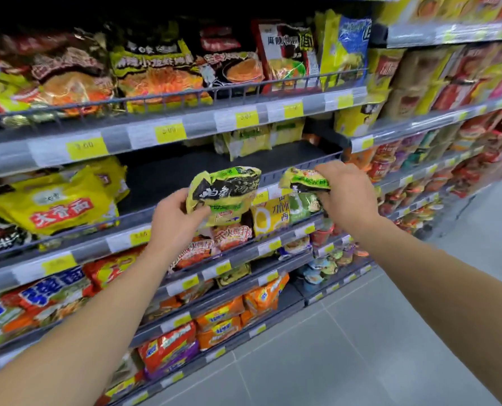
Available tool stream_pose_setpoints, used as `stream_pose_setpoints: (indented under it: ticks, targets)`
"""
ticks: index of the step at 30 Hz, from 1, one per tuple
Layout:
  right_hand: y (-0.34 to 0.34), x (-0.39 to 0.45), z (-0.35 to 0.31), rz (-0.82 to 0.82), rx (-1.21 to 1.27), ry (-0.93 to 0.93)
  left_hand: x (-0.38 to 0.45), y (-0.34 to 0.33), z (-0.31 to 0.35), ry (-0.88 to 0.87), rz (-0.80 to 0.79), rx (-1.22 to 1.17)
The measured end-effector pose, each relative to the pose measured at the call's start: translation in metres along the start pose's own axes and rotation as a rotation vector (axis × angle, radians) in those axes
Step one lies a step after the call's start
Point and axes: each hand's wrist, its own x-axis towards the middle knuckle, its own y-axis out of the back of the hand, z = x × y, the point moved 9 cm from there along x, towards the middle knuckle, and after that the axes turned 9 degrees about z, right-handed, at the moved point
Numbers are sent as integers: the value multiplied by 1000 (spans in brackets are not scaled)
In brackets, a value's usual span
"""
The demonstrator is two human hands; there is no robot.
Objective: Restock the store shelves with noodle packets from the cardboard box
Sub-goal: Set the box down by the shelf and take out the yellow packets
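Each hand pinches a noodle packet — left hand, right hand — at the half-bare shelf front edge; neither shelved yet.

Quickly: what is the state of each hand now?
Left hand: grips a yellow-green plastic noodle packet with black lettering.
Right hand: grips a second yellow-green noodle packet, from above.

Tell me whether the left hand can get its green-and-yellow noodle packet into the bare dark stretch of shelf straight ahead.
Probably yes: the left hand holds its green-and-yellow noodle packet just before the bare dark shelf, and only the low front rail lies between.
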Motion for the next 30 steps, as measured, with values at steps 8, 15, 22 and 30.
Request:
stream_pose_setpoints:
  ticks: [8, 15, 22, 30]
  targets:
    - [-58, 81, 52, 147, 53, 261, 44, -72, 28, -60, 147, 50]
    - [-112, 122, 77, 163, 232, 424, 60, -107, 35, 20, 302, 124]
    - [-171, 133, 75, -127, 97, 577, 74, -138, 35, 70, 360, 173]
    - [-195, 163, 152, -409, 217, 289, 98, -157, 22, 148, 333, 97]
